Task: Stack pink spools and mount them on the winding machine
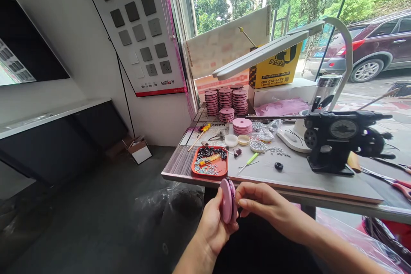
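Note:
My left hand (214,222) grips a pink spool (227,200) edge-on, held below the front edge of the table (289,180). My right hand (261,202) touches the spool's right side with pinched fingertips. Just above them, on the table edge, sits a red tray (210,163) with small dark and silver parts. More pink spools (225,98) are stacked at the back of the table, and one short stack (242,126) stands nearer the middle.
A black hand-crank winding machine (340,137) stands at the right of the table under a white desk lamp (272,49). Small white dishes (231,140), a green-handled tool (249,162), a black ring (278,165) and red-handled scissors (398,184) lie around. A yellow box (276,68) stands by the window.

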Available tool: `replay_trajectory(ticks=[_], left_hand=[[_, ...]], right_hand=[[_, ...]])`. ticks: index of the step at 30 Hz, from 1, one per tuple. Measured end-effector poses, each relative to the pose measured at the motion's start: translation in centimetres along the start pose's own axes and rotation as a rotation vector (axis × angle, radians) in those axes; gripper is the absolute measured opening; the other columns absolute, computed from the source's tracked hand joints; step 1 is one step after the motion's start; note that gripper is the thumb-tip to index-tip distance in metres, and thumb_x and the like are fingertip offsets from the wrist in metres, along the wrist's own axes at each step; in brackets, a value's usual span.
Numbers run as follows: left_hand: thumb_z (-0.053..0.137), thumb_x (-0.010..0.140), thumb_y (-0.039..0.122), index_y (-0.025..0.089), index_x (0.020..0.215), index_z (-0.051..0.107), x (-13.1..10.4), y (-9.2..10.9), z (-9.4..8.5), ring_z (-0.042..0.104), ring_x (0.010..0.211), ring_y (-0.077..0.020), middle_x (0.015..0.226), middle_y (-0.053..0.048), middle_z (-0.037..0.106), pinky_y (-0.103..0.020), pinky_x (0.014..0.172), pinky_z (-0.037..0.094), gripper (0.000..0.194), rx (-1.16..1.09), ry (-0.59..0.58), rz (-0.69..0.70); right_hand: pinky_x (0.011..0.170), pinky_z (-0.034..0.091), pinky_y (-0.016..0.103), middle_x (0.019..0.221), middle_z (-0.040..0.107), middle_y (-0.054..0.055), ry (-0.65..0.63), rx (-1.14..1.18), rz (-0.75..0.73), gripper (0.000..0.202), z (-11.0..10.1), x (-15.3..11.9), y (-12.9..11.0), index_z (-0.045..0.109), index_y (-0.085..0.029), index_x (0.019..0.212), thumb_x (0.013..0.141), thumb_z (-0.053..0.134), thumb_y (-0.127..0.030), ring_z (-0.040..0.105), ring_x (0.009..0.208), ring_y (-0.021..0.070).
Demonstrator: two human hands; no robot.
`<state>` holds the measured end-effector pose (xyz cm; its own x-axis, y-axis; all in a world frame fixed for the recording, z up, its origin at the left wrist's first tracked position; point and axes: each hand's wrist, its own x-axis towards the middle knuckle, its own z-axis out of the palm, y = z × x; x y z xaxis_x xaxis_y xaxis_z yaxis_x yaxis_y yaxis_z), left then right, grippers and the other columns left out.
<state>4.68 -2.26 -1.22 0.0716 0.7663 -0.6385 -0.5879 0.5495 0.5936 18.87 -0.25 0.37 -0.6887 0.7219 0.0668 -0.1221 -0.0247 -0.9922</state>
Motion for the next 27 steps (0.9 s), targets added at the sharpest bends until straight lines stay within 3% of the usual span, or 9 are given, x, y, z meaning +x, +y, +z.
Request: replay_trajectory(ticks=[14, 23, 27], left_hand=[[0.040, 0.093, 0.034, 0.007, 0.069, 0.063, 0.0, 0.0, 0.1, 0.048, 0.029, -0.0074, 0.038, -0.001, 0.053, -0.013, 0.027, 0.035, 0.043, -0.067, 0.064, 0.023], [0.042, 0.093, 0.034, 0.007, 0.067, 0.063, -0.2, 0.1, 0.2, 0.047, 0.029, -0.0064, 0.037, 0.000, 0.052, -0.012, 0.027, 0.035, 0.043, -0.069, 0.053, 0.052], [0.045, 0.092, 0.033, 0.008, 0.076, 0.064, 0.1, 0.2, 0.3, 0.049, 0.032, -0.0062, 0.041, 0.000, 0.054, -0.011, 0.028, 0.034, 0.036, -0.067, 0.037, 0.102]], right_hand=[[0.067, 0.043, 0.028, 0.079, 0.061, 0.002, 0.135, -0.249, -0.034, 0.024, 0.6, 0.1, 0.5, 0.057, -0.017, 0.078, 0.082, 0.055, -0.040, 0.055, 0.074, 0.0161], [0.069, 0.043, 0.030, 0.075, 0.059, 0.001, 0.176, -0.067, -0.037, 0.024, 0.8, 0.6, 0.8, 0.056, -0.017, 0.073, 0.075, 0.065, -0.040, 0.055, 0.072, 0.0160], [0.069, 0.044, 0.028, 0.074, 0.058, 0.000, 0.181, 0.018, -0.061, 0.026, 0.3, 1.0, 0.9, 0.054, -0.018, 0.072, 0.073, 0.067, -0.040, 0.054, 0.071, 0.0141]])
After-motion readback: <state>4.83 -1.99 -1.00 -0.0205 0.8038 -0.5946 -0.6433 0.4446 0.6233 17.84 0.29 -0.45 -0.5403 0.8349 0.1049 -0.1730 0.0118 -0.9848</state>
